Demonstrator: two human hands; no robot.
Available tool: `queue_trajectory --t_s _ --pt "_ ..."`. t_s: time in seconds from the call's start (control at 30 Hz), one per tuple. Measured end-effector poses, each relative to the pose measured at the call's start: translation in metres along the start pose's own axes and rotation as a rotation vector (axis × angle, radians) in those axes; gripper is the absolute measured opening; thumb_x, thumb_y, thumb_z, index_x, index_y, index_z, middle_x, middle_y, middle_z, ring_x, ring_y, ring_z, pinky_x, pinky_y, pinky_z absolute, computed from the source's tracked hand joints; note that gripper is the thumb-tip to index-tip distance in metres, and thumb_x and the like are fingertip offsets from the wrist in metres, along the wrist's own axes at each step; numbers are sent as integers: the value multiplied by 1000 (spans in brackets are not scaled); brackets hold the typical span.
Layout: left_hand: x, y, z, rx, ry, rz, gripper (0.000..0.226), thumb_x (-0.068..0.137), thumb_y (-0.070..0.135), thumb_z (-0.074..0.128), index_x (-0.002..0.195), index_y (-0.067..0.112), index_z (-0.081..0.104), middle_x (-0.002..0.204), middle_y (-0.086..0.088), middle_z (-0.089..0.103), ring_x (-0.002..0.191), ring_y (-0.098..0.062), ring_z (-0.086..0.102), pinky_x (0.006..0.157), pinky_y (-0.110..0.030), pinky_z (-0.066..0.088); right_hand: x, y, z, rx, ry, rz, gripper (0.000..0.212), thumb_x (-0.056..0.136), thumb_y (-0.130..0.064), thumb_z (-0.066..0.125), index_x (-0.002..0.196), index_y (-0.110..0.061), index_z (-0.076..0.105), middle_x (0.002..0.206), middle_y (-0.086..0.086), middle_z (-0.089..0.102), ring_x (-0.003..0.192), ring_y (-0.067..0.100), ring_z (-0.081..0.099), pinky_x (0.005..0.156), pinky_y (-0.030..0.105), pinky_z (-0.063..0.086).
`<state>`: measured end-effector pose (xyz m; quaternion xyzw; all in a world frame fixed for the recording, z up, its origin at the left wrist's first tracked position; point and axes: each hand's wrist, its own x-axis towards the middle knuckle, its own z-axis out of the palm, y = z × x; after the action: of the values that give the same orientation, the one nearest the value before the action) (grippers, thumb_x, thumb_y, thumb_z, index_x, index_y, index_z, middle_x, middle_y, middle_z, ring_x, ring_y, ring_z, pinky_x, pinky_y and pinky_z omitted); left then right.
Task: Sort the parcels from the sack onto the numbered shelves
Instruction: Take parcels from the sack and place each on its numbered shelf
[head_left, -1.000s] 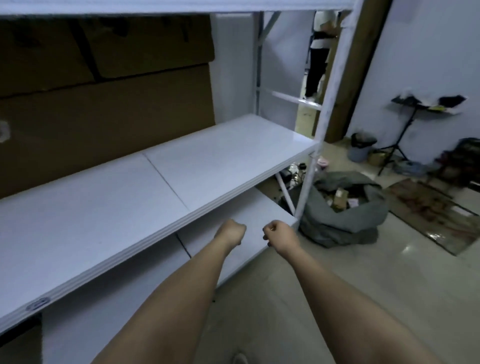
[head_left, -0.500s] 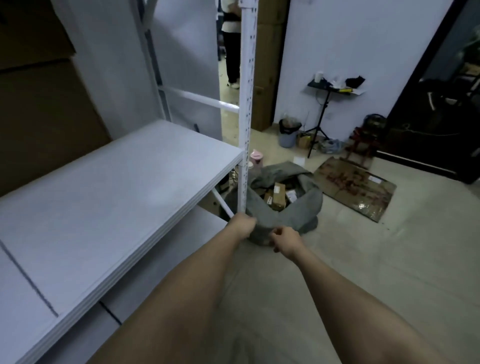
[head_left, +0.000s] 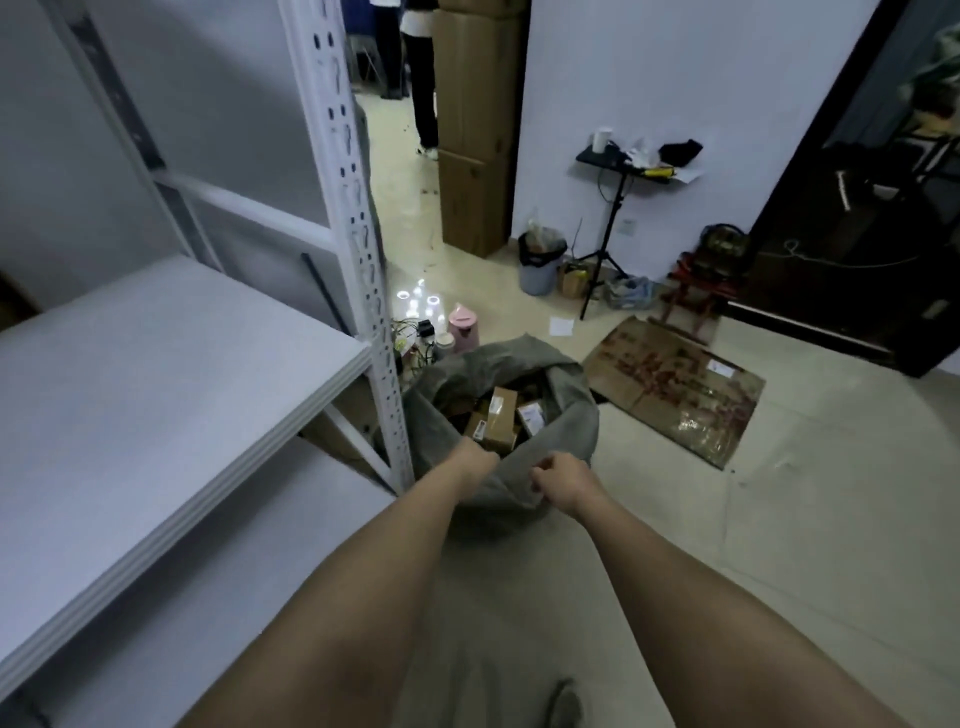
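Note:
A grey sack (head_left: 566, 415) stands open on the floor beside the shelf post. Several brown cardboard parcels (head_left: 500, 415) with white labels lie inside it. My left hand (head_left: 475, 460) is stretched out in front of the sack's near rim, fingers curled under and out of sight. Just to its right, my right hand (head_left: 563, 480) is curled into a loose fist with nothing visible in it. The white shelf board (head_left: 156, 374) on the left is bare, with a lower board (head_left: 249, 545) beneath it.
A white perforated shelf post (head_left: 363, 260) stands just left of the sack. A pink kettle (head_left: 464, 327) and cables sit behind it. Flattened cardboard (head_left: 675, 384) lies on the floor to the right. A bin (head_left: 540, 260), a tripod stand (head_left: 608, 234) and a standing person (head_left: 423, 78) are further back.
My view has swung right, from the shelf boards to the sack. The sack now sits right before my hands, which stay curled and close together.

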<state>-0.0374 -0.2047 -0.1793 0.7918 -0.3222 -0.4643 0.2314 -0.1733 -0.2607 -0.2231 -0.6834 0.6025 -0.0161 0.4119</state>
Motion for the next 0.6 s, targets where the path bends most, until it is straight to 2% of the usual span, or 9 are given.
queue_trajectory --t_s 0.07,0.13,0.2,0.27,0.43,0.47,0.53,0.6 --pt "17 22 16 -32 -25 -43 36 98 21 49 129 2 49 119 -16 55 107 -29 55 93 -37 44 31 8 -28 -34 -38 -15 19 97 -27 47 102 -15 62 93 6 65 82 21 62 74 34 53" --pt "33 41 31 -67 -68 -60 40 98 24 50 132 5 45 125 -14 52 114 -29 52 99 -36 42 59 14 -52 -5 -71 -20 19 97 -27 48 106 -16 60 95 6 64 84 22 63 79 39 56" --pt "47 62 42 -79 -90 -68 46 97 29 50 137 7 41 128 -14 52 115 -30 52 99 -35 43 86 18 -71 -3 -83 -12 16 97 -26 48 102 -16 60 94 7 64 85 23 63 81 40 56" --pt "63 79 48 -55 -94 -77 46 97 30 49 137 9 41 127 -15 54 111 -28 54 89 -33 44 107 19 -83 -19 -89 -4 12 97 -25 48 97 -18 58 92 6 63 84 23 63 79 37 55" --pt "119 110 47 -15 -41 -86 37 99 24 46 131 6 43 112 -11 52 81 -16 45 74 -27 33 169 18 -98 -24 -181 -16 12 97 -26 48 96 -20 58 98 7 63 92 25 62 88 43 53" --pt "134 115 46 -23 -31 -102 38 99 27 46 131 6 43 114 -12 53 82 -17 47 74 -27 33 183 16 -101 -29 -194 -11 11 97 -27 48 95 -20 57 100 7 63 94 25 61 89 43 53" --pt "163 123 43 -30 -4 -138 46 99 33 46 135 5 38 124 -16 52 99 -23 55 75 -27 34 213 11 -107 -42 -217 6 12 98 -28 48 98 -20 57 101 6 63 95 24 61 89 42 52" --pt "191 129 39 -35 25 -173 53 98 33 48 139 4 32 131 -16 48 108 -28 52 76 -27 36 241 7 -112 -50 -235 23 17 98 -29 48 103 -18 60 101 6 64 93 24 62 90 42 53"
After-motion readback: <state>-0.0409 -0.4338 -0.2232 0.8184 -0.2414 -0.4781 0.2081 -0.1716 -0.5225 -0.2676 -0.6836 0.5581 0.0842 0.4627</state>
